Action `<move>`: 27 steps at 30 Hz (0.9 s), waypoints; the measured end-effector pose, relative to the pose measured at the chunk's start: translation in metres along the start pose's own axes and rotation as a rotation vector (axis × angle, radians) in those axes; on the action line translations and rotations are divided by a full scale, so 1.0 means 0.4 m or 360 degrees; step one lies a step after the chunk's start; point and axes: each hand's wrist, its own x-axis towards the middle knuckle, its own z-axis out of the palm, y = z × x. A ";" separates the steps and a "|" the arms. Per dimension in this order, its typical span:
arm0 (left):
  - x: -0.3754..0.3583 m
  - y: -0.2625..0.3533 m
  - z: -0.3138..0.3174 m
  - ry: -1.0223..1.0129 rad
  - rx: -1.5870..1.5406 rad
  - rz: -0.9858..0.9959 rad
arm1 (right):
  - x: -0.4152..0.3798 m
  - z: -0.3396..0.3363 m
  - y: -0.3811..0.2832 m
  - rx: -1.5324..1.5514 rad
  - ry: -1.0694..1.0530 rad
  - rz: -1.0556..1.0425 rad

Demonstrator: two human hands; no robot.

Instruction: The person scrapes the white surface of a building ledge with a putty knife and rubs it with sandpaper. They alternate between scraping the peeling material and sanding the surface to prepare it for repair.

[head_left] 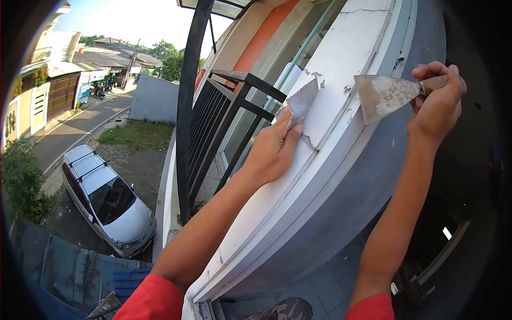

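Observation:
My left hand (273,148) is closed around a small grey putty knife (304,100), its flat blade flaring away from my fingers over the white ledge (346,40). The handle is hidden in my grip. Off to the right, my right hand (437,104) grips the handle of a wider putty knife (385,96). Its stained, whitish-brown blade points left and overlaps the ledge's stepped edge in view. Flaked paint and a jagged crack (308,142) mark the white surface close to my left hand.
A black metal railing (213,122) and a dark post (186,106) stand left of the ledge. Far below on the left are a silver car (109,197) and a road (80,125). Grey tiles (320,285) lie under the ledge, near a camouflage-patterned knee (285,309).

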 end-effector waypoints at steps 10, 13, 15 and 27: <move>-0.070 -0.013 -0.041 -0.0148 -0.0140 -0.0628 | -0.215 0.048 0.130 0.0256 -0.0273 -0.0194; -0.089 -0.013 -0.036 -0.0060 -0.0150 -0.0227 | -0.225 0.068 0.179 0.0145 -0.0099 -0.0453; -0.101 -0.005 -0.024 -0.0016 -0.0138 0.0073 | -0.242 0.085 0.192 0.0002 0.0017 -0.0479; -0.114 -0.023 -0.042 -0.0091 0.0004 -0.0004 | -0.249 0.077 0.200 -0.0192 -0.0097 -0.0961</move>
